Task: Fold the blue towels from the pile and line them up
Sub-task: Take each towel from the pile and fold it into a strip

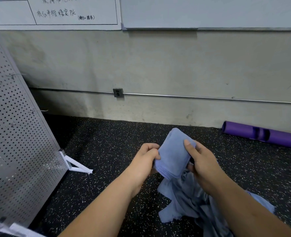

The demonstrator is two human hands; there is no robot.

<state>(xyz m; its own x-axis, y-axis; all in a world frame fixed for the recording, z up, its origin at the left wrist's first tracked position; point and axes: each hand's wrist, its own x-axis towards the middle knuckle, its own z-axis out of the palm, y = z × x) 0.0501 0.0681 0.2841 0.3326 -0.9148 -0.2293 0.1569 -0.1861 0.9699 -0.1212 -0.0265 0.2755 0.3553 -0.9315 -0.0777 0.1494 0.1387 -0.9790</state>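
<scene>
A folded blue towel [173, 156] is held up above the dark speckled floor, between both hands. My left hand [147, 157] grips its left edge with thumb and curled fingers. My right hand [200, 161] holds its right side, thumb lying across the top of the fold. Below them a loose pile of blue towels [187, 200] lies crumpled on the floor, partly hidden by my right forearm.
A perforated metal panel [16, 134] on a white foot [76, 165] stands at the left. A purple rolled mat [264, 134] lies by the concrete wall at the right. Dark speckled floor [107, 142] stretches ahead to the wall.
</scene>
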